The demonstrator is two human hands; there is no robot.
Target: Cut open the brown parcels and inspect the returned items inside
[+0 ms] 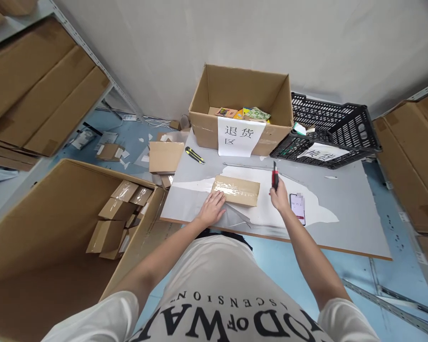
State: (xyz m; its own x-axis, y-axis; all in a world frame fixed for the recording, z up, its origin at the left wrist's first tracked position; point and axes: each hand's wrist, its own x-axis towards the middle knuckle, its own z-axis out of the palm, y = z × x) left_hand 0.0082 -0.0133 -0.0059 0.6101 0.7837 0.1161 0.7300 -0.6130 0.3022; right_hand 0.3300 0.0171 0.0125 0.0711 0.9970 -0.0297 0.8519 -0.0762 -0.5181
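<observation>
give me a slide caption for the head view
Left hand steadies a taped parcel while right hand holds a red utility knife.

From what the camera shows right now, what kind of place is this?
Probably a warehouse packing or returns area. The left hand rests on a taped parcel, the right hand holds a red cutter, and an open cardboard box with a paper sign stands on the table.

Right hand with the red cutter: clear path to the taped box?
Probably yes. The right hand holds the red cutter just beside the taped box, nothing between them; the left hand rests at the box's other end.
</observation>
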